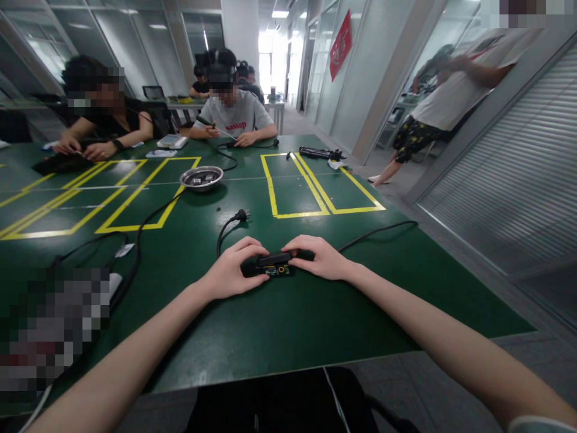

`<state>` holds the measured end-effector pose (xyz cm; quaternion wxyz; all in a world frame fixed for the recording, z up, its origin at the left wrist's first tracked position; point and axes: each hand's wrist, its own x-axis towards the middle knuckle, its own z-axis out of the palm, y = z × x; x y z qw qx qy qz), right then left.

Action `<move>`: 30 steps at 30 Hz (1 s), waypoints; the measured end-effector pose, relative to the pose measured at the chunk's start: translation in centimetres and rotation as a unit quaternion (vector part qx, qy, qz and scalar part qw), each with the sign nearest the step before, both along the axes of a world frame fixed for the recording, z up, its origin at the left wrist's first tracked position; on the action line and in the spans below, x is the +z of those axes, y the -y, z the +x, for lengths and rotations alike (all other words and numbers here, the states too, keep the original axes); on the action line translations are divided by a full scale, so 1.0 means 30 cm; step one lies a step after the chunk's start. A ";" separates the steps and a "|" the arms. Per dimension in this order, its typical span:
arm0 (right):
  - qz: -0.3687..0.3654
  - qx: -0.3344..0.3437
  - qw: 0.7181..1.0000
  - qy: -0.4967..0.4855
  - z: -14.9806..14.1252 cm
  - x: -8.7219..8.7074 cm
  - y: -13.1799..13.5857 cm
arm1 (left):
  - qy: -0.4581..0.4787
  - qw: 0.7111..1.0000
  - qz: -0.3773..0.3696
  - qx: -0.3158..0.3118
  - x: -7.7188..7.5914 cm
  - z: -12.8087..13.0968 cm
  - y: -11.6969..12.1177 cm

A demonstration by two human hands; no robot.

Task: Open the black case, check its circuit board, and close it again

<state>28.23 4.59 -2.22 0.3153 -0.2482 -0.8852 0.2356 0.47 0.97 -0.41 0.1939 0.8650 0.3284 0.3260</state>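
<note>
A small black plastic case (276, 259) with a green circuit board (278, 270) showing along its near side lies at the table's front middle. My left hand (234, 268) has its fingers and thumb closed round the case's left end. At the other end, my right hand (321, 257) pinches the case's upper black part between thumb and fingers. From the left side a black cord rises to a power plug (242, 215) on the table. Another black cord (378, 233) runs off to the right. My fingers cover both ends of the case.
A steel bowl (201, 178) holding metal parts stands beyond my left hand. Yellow tape (301, 214) outlines rectangles on the green table (360, 313). Black cables and a blurred-out object lie left. Two people sit opposite, one holding a screwdriver (220, 129); another person stands at the right.
</note>
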 end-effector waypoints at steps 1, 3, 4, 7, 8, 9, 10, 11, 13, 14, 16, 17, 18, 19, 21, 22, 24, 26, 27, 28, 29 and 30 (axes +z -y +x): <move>-0.001 0.005 1.000 -0.004 0.000 0.003 0.002 | -0.004 1.000 -0.003 -0.002 -0.001 0.002 0.002; -0.003 0.012 1.000 -0.005 0.001 0.010 0.006 | -0.010 1.000 -0.010 -0.004 -0.004 0.006 0.006; -0.006 0.013 1.000 -0.005 0.001 0.014 0.007 | -0.011 1.000 -0.011 -0.005 -0.005 0.009 0.007; -0.018 0.013 1.000 -0.008 0.002 0.021 0.012 | -0.006 1.000 -0.007 -0.007 -0.010 0.014 0.011; -0.019 0.013 1.000 -0.008 0.002 0.022 0.013 | -0.004 1.000 -0.006 -0.007 -0.012 0.015 0.012; -0.016 0.013 1.000 -0.007 0.001 0.022 0.015 | -0.004 1.000 -0.006 -0.009 -0.014 0.016 0.012; -0.011 0.014 1.000 -0.006 -0.001 0.021 0.016 | -0.004 1.000 -0.006 -0.013 -0.016 0.016 0.011; -0.004 0.015 1.000 -0.004 -0.002 0.020 0.017 | -0.004 1.000 -0.006 -0.016 -0.019 0.015 0.010; 0.009 0.020 1.000 -0.002 -0.005 0.015 0.019 | -0.005 1.000 -0.007 -0.021 -0.023 0.013 0.006; 0.013 0.022 1.000 -0.003 -0.007 0.013 0.019 | -0.006 1.000 -0.009 -0.021 -0.025 0.012 0.004; 0.013 0.024 1.000 -0.004 -0.008 0.009 0.021 | -0.013 1.000 -0.016 -0.021 -0.026 0.009 0.000; 0.012 0.024 1.000 0.000 -0.008 0.009 0.022 | -0.018 0.999 -0.019 -0.021 -0.026 0.008 -0.001; 0.012 0.024 1.000 0.009 -0.008 0.009 0.023 | -0.026 0.999 -0.021 -0.020 -0.026 0.007 -0.003; 0.014 0.022 0.999 0.022 -0.009 0.010 0.025 | -0.033 0.999 -0.018 -0.016 -0.025 0.006 -0.005; 0.024 0.013 0.998 0.057 -0.011 0.012 0.028 | -0.051 0.999 -0.004 -0.005 -0.021 0.006 -0.007; 0.033 0.004 0.997 0.074 -0.014 0.013 0.029 | -0.059 0.998 0.005 0.001 -0.018 0.007 -0.009; 0.060 -0.016 0.993 0.102 -0.021 0.014 0.032 | -0.077 0.997 0.020 0.009 -0.013 0.010 -0.011; 0.095 -0.027 0.987 0.123 -0.029 0.013 0.034 | -0.097 0.995 0.037 0.013 -0.010 0.015 -0.013; 0.114 -0.028 0.984 0.131 -0.032 0.013 0.035 | -0.107 0.993 0.048 0.015 -0.010 0.017 -0.013; 0.131 -0.027 0.981 0.138 -0.035 0.013 0.036 | -0.117 0.991 0.060 0.017 -0.011 0.020 -0.014; 0.145 -0.026 0.979 0.142 -0.036 0.014 0.036 | -0.126 0.989 0.073 0.018 -0.012 0.022 -0.016; 0.157 -0.026 0.977 0.146 -0.036 0.015 0.037 | -0.133 0.987 0.083 0.018 -0.014 0.023 -0.017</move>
